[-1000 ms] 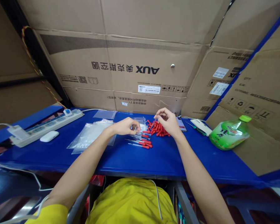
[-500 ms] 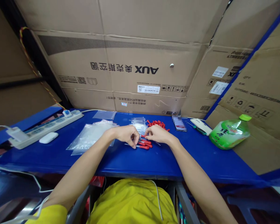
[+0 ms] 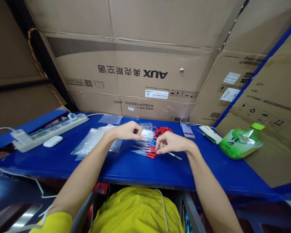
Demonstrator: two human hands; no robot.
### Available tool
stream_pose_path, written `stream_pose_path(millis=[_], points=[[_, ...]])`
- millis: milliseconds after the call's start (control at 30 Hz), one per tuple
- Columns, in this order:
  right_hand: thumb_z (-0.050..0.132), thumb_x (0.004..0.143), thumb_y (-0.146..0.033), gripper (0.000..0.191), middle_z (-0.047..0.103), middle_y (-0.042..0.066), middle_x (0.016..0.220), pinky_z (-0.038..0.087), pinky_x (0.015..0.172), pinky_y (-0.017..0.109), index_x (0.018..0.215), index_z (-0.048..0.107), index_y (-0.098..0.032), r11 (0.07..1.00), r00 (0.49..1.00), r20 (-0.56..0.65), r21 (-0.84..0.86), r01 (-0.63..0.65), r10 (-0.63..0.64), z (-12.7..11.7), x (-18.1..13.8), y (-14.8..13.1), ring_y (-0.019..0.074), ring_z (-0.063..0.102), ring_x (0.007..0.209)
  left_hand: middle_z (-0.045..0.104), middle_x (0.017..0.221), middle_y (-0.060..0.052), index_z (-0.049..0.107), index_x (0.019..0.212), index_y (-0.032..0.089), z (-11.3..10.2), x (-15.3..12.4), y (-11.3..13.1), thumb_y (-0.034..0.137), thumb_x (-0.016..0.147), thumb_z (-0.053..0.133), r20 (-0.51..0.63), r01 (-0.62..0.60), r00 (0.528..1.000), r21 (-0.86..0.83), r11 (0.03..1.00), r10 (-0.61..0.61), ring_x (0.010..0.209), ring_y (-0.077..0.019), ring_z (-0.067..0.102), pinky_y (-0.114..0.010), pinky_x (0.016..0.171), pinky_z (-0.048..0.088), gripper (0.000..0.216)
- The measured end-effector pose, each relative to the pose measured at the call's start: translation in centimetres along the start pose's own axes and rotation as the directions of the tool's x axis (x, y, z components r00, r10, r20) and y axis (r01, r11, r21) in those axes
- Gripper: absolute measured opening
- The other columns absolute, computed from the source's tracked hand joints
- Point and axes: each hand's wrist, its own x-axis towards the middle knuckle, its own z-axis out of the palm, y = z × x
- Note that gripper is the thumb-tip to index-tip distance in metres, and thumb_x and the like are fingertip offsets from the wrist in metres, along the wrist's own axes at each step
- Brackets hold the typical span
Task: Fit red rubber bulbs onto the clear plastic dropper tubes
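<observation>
My left hand (image 3: 130, 130) is closed in a pinch over the left side of a pile of thin clear tubes (image 3: 147, 133); its fingertips touch the pile, and what they grip is hidden. My right hand (image 3: 171, 142) pinches at the red bulb end of a dropper. Just below lie several droppers (image 3: 150, 156) with clear stems to the left and red bulbs to the right. Behind the right hand is a heap of loose red rubber bulbs (image 3: 163, 130). One clear tube (image 3: 175, 156) sticks out below the right palm.
Clear plastic bags (image 3: 93, 142) lie left of the tubes. Farther left are a power strip (image 3: 50, 132) and a white case (image 3: 53, 141). A phone (image 3: 188, 131), a green-handled tool (image 3: 208, 138) and a green bottle (image 3: 241, 142) stand on the right of the blue table (image 3: 140, 171). Cardboard walls the back.
My left hand has left the dropper in front and moved up to the tube pile. My right hand has shifted slightly right and down. The view has turned a little.
</observation>
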Motion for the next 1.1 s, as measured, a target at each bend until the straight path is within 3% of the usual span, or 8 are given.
stream_pose_path(millis=[133,333,500,633,733,900,1033,1100], points=[[0.085,0.072,-0.031,0.019,0.065,-0.003,0.062,0.038,0.054,0.022,0.078,0.074,-0.016,0.997,0.997,0.079,-0.083,0.006,0.0,2.4,1.4,-0.8,0.0119,0.057,0.057,0.037,0.052,0.005,0.042,0.057,0.018,-0.2,0.5,-1.5,0.052,0.095,0.059,-0.234,0.055,0.972,0.278,0.959,0.013,0.052,-0.0096,0.029,-0.028,0.056,0.021,0.053],[0.092,0.065,-0.025,0.029,0.06,-0.006,0.06,0.031,0.053,0.023,0.067,0.064,-0.017,0.954,1.0,-0.011,-0.3,0.016,-0.021,3.7,2.5,-0.4,0.0099,0.052,0.056,0.057,0.059,0.001,0.059,0.065,0.018,1.3,1.4,-2.5,0.05,0.093,0.06,-0.082,0.021,0.997,0.374,0.927,0.01,0.054,-0.012,0.046,-0.027,0.056,0.024,0.043],[0.088,0.071,-0.038,0.03,0.06,-0.006,0.061,0.035,0.054,0.023,0.078,0.067,-0.018,0.991,0.989,-0.138,-0.125,0.041,-0.058,2.3,2.4,0.9,0.011,0.054,0.056,0.068,0.072,0.0,0.072,0.088,0.02,1.6,1.5,-1.4,0.049,0.093,0.063,-0.078,0.01,0.997,0.345,0.938,0.018,0.062,-0.014,0.057,-0.025,0.057,0.03,0.031],[0.083,0.074,-0.046,0.036,0.064,-0.004,0.065,0.042,0.056,0.025,0.09,0.063,-0.02,0.996,0.817,-0.571,0.005,0.094,-0.074,1.4,3.2,2.0,0.0133,0.057,0.056,0.072,0.086,-0.004,0.07,0.105,0.018,2.6,2.0,-0.7,0.05,0.1,0.054,-0.174,-0.067,0.979,0.201,0.977,0.103,0.072,-0.0156,0.062,-0.024,0.065,0.039,0.037],[0.08,0.075,-0.055,0.041,0.069,0.001,0.07,0.05,0.058,0.029,0.086,0.057,-0.022,0.979,0.706,-0.707,0.118,0.164,-0.033,1.5,4.1,2.2,0.0173,0.064,0.059,0.074,0.105,-0.007,0.066,0.112,0.017,3.9,2.6,-0.3,0.05,0.102,0.051,-0.199,-0.151,0.967,0.042,0.988,0.157,0.083,-0.0165,0.066,-0.025,0.071,0.045,0.038],[0.073,0.08,-0.061,0.042,0.071,0.004,0.077,0.056,0.065,0.032,0.088,0.059,-0.022,0.978,0.658,-0.753,0.111,0.174,-0.031,1.8,4.5,1.9,0.0213,0.069,0.069,0.074,0.089,-0.006,0.06,0.114,0.018,5.3,3.1,-0.1,0.045,0.105,0.048,-0.195,-0.146,0.969,0.044,0.988,0.152,0.081,-0.0192,0.068,-0.028,0.075,0.047,0.031],[0.062,0.093,-0.045,0.026,0.076,0.008,0.091,0.053,0.078,0.032,0.094,0.067,-0.02,0.985,0.585,-0.795,-0.167,0.042,-0.16,0.1,3.2,2.4,0.0218,0.07,0.083,0.07,0.077,-0.002,0.058,0.114,0.02,4.9,2.9,-0.9,0.034,0.109,0.036,-0.203,-0.068,0.972,0.227,0.971,0.115,0.072,-0.0181,0.065,-0.028,0.073,0.042,0.026],[0.063,0.093,-0.035,0.016,0.076,0.006,0.092,0.049,0.08,0.032,0.095,0.071,-0.021,0.942,0.646,-0.744,-0.315,-0.119,-0.168,-1.0,2.3,3.1,0.0212,0.068,0.082,0.069,0.078,-0.001,0.056,0.111,0.021,4.7,2.8,-1.2,0.031,0.109,0.034,-0.241,-0.033,0.965,0.261,0.965,0.098,0.07,-0.0174,0.062,-0.027,0.072,0.041,0.025]])
